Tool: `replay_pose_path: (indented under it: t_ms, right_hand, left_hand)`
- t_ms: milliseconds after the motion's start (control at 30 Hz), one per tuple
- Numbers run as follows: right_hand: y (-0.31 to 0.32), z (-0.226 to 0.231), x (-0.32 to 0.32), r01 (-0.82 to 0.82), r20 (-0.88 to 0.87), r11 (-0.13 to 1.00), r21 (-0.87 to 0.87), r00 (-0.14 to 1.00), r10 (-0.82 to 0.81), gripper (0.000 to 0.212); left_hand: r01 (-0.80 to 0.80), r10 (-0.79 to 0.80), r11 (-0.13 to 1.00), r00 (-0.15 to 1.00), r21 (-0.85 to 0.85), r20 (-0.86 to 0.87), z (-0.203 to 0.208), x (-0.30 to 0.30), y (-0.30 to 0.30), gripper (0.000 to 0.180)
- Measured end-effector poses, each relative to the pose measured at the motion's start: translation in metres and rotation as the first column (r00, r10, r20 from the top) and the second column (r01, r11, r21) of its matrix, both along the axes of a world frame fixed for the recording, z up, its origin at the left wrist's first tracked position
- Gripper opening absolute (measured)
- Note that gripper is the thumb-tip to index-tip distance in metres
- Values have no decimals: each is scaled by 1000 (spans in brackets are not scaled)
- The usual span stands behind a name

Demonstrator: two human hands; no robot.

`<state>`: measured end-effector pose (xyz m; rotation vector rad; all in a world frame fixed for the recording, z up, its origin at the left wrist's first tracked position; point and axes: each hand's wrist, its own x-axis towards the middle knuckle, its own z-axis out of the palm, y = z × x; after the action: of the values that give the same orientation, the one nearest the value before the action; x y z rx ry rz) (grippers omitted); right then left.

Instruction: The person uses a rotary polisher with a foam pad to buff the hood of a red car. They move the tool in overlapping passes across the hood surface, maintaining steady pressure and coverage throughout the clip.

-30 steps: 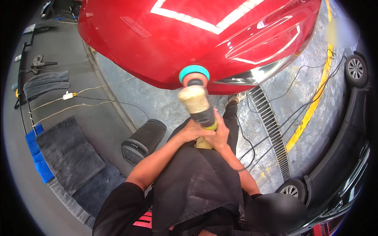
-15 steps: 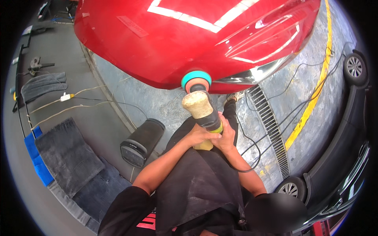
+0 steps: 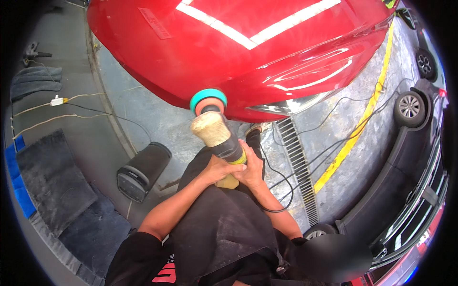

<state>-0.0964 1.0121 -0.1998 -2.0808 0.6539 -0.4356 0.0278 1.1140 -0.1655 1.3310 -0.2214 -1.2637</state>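
Both my hands are wrapped round a polisher with a pale fuzzy-covered head and a black and yellow-green body. My left hand grips its left side, and my right hand closes on the right, close by. At the far end, the polisher's teal foam pad with an orange backing meets the front edge of a red car hood. The pad's working face is hidden, so firm contact cannot be seen. To its right lies the clear headlight. A dark apron covers my front.
A black speaker stands on the floor at left, near dark mats and a cable connector. Black cords cross a floor grate and yellow line at right. A black car stands beyond.
The whole view has shifted, so most things sit further left. The polisher pad has moved slightly left along the hood edge, away from the headlight. Both hands keep their grip.
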Motion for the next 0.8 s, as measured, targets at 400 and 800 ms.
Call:
replay_pose_path:
  t_ms: [400,800]
  right_hand:
    - [-11,11,-3,49,-67,994,93,997,-43,74]
    - [-12,13,-6,12,-91,1000,4,996,-12,84]
  left_hand:
    - [107,-97,988,991,-114,92,-4,9,-23,73]
    - [49,-43,986,998,-159,39,-6,0,-23,69]
